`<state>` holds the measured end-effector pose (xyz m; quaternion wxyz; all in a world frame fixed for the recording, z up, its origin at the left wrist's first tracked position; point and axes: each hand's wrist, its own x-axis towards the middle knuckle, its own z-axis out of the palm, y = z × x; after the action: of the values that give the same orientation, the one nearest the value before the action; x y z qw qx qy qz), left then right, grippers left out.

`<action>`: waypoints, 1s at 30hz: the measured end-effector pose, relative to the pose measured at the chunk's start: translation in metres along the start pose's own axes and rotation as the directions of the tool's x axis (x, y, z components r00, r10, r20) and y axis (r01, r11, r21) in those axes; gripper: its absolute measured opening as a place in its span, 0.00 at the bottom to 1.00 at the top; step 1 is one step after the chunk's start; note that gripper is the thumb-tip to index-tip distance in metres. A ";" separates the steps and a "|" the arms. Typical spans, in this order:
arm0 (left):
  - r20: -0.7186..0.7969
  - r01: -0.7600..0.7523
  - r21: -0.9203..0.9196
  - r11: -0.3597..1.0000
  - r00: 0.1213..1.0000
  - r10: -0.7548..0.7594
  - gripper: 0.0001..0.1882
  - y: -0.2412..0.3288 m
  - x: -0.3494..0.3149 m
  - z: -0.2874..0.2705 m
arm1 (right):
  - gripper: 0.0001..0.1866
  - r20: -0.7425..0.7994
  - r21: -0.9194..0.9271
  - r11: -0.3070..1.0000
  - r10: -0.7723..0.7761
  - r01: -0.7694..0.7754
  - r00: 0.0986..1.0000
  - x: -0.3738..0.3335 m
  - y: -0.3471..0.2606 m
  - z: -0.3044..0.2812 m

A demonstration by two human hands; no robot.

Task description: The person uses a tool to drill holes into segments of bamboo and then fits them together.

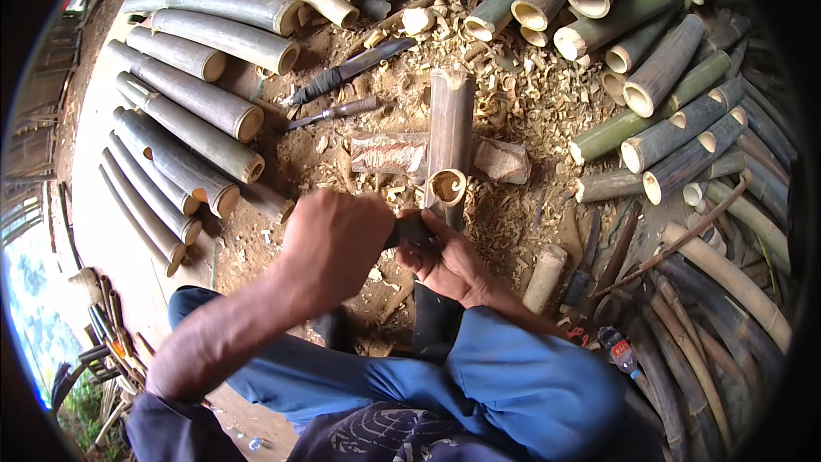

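My left hand is closed in a fist against one end of a dark, blackish thing, perhaps a tool's handle; the fist hides most of it. On its other end are the thumb and curled fingers of my right hand, palm partly turned up. Just beyond both hands a brown bamboo length points away from me, with a round cut hole near its close end. It rests across a rough-hewn wood block. Whether the dark thing touches the bamboo, I cannot tell.
A machete with a wrapped handle and a chisel lie on the shaving-strewn ground. Cut bamboo tubes are lined up at left; more bamboo is piled at right. A plastic bottle lies by my right knee.
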<state>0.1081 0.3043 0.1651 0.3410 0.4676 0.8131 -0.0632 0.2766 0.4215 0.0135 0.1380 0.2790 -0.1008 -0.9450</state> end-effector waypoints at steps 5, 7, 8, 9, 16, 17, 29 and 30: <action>0.268 -0.018 -0.163 0.987 0.961 0.062 0.15 -0.039 0.025 0.021 | 0.16 -0.166 -0.165 0.986 -0.066 0.038 0.984 0.005 -0.005 0.005; 0.252 0.055 -0.369 0.928 0.967 0.043 0.18 -0.035 0.016 0.059 | 0.14 -0.245 -0.294 0.954 -0.014 -0.061 0.969 -0.004 -0.020 0.018; 0.216 0.088 -0.509 0.856 0.976 0.028 0.19 -0.029 0.007 0.086 | 0.13 -0.291 -0.346 0.930 0.016 -0.121 0.957 -0.005 -0.029 0.016; 0.189 0.152 -0.592 0.792 0.981 -0.047 0.21 -0.010 -0.001 0.102 | 0.13 -0.339 -0.478 0.857 0.024 -0.194 0.940 -0.004 -0.040 0.014; 0.208 0.342 -0.820 0.459 0.925 -0.317 0.31 0.106 0.006 0.145 | 0.17 -0.436 -0.816 0.463 -0.101 -0.346 0.894 -0.020 -0.078 0.023; 0.041 0.184 -0.732 0.656 0.973 -0.228 0.26 0.075 -0.004 0.165 | 0.16 -0.373 -0.747 0.619 -0.087 -0.243 0.924 -0.021 -0.061 0.022; 0.201 0.124 -0.505 0.854 0.979 -0.023 0.19 -0.018 -0.001 0.088 | 0.16 -0.303 -0.447 0.890 -0.059 -0.087 0.951 -0.004 -0.016 0.012; 0.180 0.177 -0.589 0.788 0.980 -0.085 0.21 -0.002 -0.006 0.113 | 0.16 -0.344 -0.510 0.849 -0.052 -0.140 0.938 -0.008 -0.028 0.011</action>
<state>0.1650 0.2507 0.0825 0.5242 0.2715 0.7947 0.1413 0.2716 0.4517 0.0195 0.2466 0.3891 0.1811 -0.8689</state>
